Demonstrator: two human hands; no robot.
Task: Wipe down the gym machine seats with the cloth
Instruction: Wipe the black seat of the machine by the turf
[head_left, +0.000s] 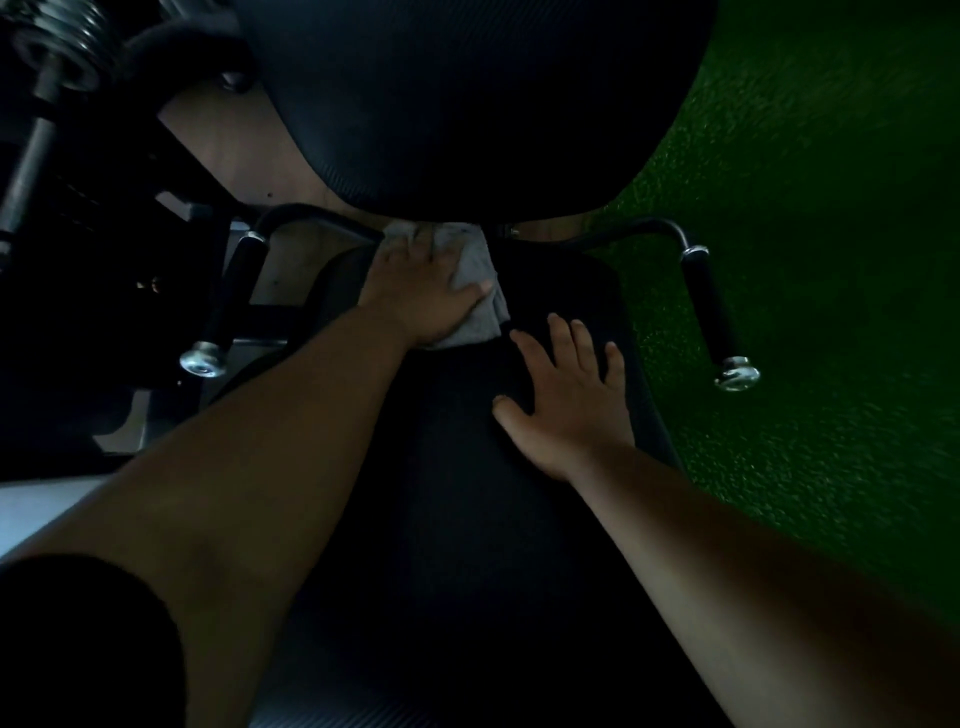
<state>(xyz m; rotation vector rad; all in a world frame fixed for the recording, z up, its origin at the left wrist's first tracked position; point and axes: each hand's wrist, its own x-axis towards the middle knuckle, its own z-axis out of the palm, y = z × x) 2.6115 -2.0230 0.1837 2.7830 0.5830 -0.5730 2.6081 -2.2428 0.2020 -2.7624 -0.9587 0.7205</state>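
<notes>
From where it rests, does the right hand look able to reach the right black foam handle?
Probably yes: the right hand lies flat on the black seat pad, and nothing stands between it and the black foam handle.

The padded vinyl seat (457, 467) is black with a fine woven texture, and the crumpled cloth (478, 291) on it is pale grey. The speckled rubber floor (805, 260) is dark green; the foam handle grips (709, 306) are black with chrome end caps (736, 373).
</notes>
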